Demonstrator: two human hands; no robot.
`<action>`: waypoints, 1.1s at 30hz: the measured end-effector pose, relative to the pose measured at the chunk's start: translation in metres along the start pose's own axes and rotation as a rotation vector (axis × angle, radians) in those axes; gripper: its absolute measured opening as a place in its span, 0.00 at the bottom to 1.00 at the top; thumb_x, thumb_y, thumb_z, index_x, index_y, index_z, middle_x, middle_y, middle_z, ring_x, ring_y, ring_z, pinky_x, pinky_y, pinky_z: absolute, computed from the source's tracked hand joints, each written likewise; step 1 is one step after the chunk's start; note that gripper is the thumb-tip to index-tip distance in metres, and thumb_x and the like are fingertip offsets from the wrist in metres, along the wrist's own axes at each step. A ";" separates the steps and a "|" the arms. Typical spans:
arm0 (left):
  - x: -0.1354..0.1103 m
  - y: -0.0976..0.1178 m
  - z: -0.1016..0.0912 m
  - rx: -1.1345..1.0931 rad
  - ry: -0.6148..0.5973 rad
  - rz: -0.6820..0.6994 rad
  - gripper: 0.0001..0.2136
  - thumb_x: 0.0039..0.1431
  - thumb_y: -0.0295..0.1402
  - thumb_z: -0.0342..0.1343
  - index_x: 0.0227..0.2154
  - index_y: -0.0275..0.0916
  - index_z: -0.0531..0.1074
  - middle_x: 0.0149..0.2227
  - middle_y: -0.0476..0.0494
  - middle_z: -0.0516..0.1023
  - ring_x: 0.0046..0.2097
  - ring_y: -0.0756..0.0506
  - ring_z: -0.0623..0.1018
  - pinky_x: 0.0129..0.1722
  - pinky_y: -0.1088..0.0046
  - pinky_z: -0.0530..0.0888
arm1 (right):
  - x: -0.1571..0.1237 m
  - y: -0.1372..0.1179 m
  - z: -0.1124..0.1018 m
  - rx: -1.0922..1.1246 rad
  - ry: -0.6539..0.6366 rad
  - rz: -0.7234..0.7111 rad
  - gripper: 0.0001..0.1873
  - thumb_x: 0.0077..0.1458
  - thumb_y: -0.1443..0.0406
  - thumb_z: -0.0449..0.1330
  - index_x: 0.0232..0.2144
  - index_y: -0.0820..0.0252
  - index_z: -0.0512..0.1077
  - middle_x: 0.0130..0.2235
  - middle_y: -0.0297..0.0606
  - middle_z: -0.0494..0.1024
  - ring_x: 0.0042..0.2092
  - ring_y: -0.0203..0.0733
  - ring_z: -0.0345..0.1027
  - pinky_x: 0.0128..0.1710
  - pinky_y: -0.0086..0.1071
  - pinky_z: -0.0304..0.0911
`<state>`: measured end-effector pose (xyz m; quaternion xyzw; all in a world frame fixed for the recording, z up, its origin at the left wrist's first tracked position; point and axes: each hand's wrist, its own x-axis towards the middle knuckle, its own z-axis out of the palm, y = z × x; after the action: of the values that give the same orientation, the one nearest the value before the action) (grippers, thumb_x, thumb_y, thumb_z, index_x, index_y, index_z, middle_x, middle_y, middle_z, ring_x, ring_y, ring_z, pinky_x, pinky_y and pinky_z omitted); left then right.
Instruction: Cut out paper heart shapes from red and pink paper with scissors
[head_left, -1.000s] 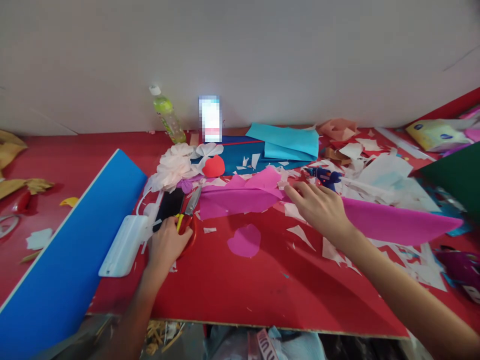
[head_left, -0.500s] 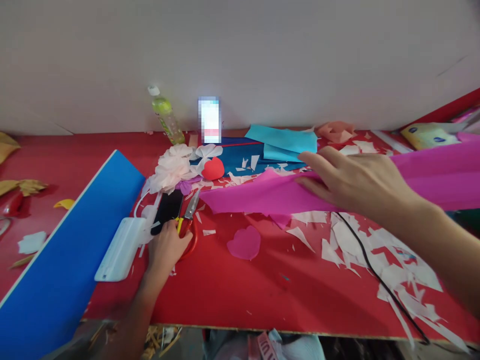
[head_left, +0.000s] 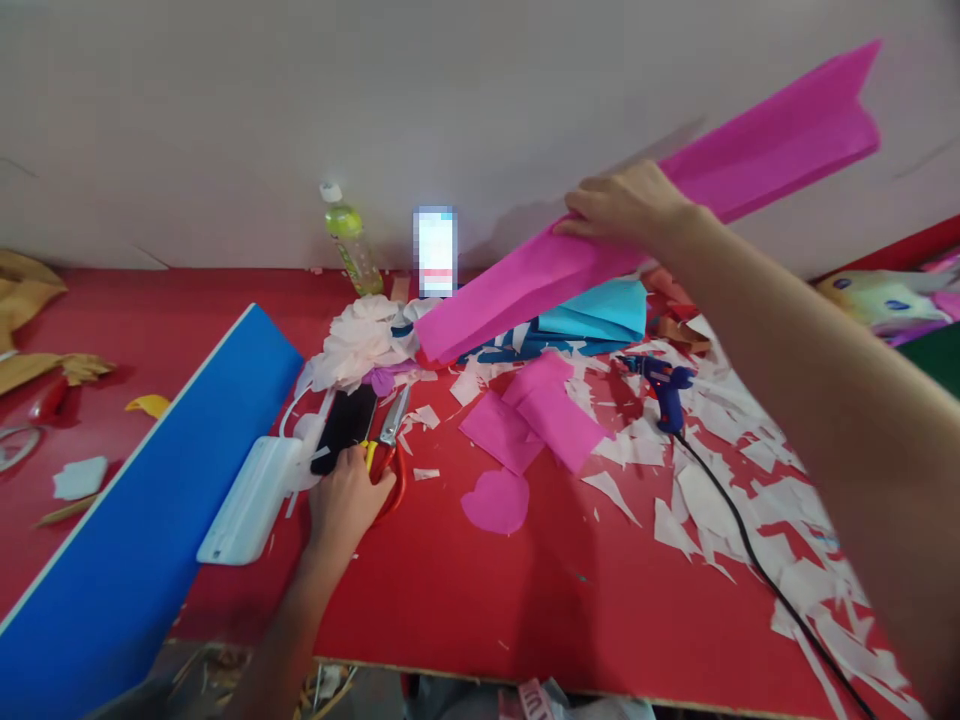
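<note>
My right hand (head_left: 626,205) is closed around a long folded strip of bright pink paper (head_left: 780,140). The strip is lifted at a slant, its right end high in front of the wall and its left end low by the white paper flower (head_left: 356,340). On the left, my left hand (head_left: 349,495) has its fingers curled on the red and yellow handles of the scissors (head_left: 391,420), which lie on the table beside a black phone (head_left: 341,430). Between the hands lie folded pink paper pieces (head_left: 555,410) and a pink petal-shaped cutout (head_left: 496,502).
A blue glue gun (head_left: 664,390) with a black cord stands among white paper scraps (head_left: 750,450) at right. Folded turquoise paper (head_left: 600,310), a drink bottle (head_left: 352,245) and a lit phone (head_left: 436,250) are at the back. A white power bank (head_left: 247,500) and blue board (head_left: 150,510) lie left.
My right hand has raised the pink strip up and back, uncovering the glue gun and the folded pink pieces. My left hand has stayed at the scissors.
</note>
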<state>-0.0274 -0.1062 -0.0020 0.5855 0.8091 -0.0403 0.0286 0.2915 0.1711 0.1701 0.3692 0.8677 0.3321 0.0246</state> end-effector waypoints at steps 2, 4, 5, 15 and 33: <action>-0.002 0.001 -0.001 0.028 0.009 0.010 0.16 0.59 0.40 0.45 0.43 0.34 0.67 0.41 0.37 0.74 0.39 0.38 0.77 0.30 0.68 0.69 | 0.014 -0.002 0.030 0.008 0.035 0.078 0.53 0.44 0.59 0.10 0.34 0.95 0.65 0.42 0.56 0.71 0.44 0.42 0.67 0.28 0.42 0.49; -0.006 0.002 -0.003 0.062 0.017 0.016 0.17 0.60 0.40 0.44 0.45 0.34 0.67 0.42 0.37 0.73 0.39 0.40 0.77 0.28 0.70 0.69 | 0.019 -0.015 0.052 0.057 0.094 0.136 0.45 0.55 0.60 0.18 0.42 0.89 0.67 0.46 0.58 0.70 0.48 0.45 0.66 0.34 0.41 0.51; -0.008 0.003 -0.004 0.082 0.031 0.021 0.17 0.61 0.39 0.44 0.46 0.34 0.67 0.42 0.36 0.73 0.40 0.40 0.77 0.28 0.70 0.69 | 0.019 -0.025 0.059 0.100 0.105 0.137 0.37 0.60 0.62 0.25 0.43 0.84 0.68 0.48 0.58 0.70 0.49 0.45 0.66 0.37 0.41 0.52; 0.018 0.060 0.010 -0.193 0.183 0.724 0.20 0.60 0.34 0.48 0.55 0.34 0.62 0.56 0.33 0.66 0.56 0.38 0.67 0.54 0.59 0.65 | -0.100 -0.158 0.056 0.676 -0.203 -0.123 0.24 0.56 0.71 0.53 0.56 0.59 0.64 0.55 0.49 0.68 0.53 0.47 0.64 0.47 0.38 0.59; 0.041 0.105 -0.014 -1.274 -0.056 0.391 0.08 0.58 0.36 0.47 0.37 0.38 0.64 0.38 0.45 0.75 0.40 0.46 0.75 0.41 0.70 0.72 | -0.117 -0.177 0.015 1.284 0.152 0.496 0.09 0.54 0.63 0.52 0.37 0.61 0.67 0.34 0.39 0.74 0.36 0.42 0.67 0.36 0.35 0.61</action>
<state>0.0591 -0.0331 0.0052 0.5888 0.5529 0.4361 0.3968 0.2703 0.0134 0.0293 0.4740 0.7817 -0.2265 -0.3362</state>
